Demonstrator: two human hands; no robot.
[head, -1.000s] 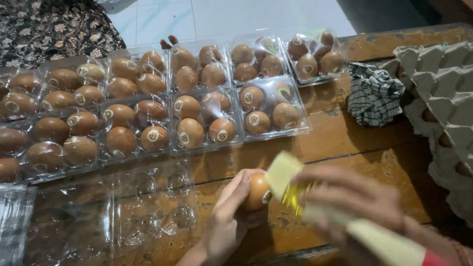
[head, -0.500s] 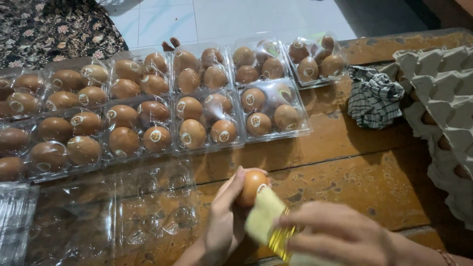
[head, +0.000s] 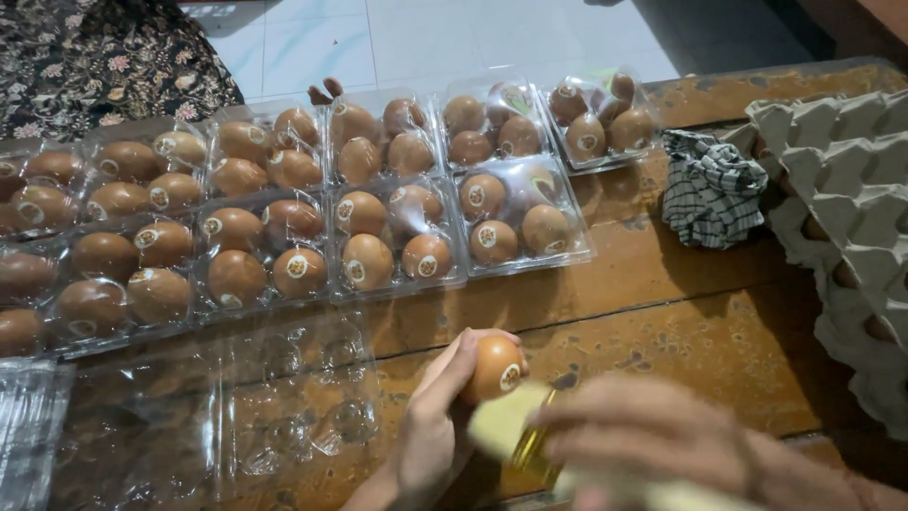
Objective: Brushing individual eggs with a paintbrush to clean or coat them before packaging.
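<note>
My left hand grips a brown egg with a small round sticker on its side, held just above the wooden table. My right hand, blurred at the bottom right, holds a pale yellow strip with a yellowish object under it, right beside the egg. An empty clear plastic egg tray lies open just left of my left hand.
Several clear plastic packs of brown stickered eggs cover the far and left part of the table. A checked cloth lies at the right. Stacked grey cardboard egg trays stand along the right edge. Patterned fabric sits at the top left.
My right hand with the yellow strip has dropped from above the egg to below and beside it. The egg has been turned slightly in my left hand.
</note>
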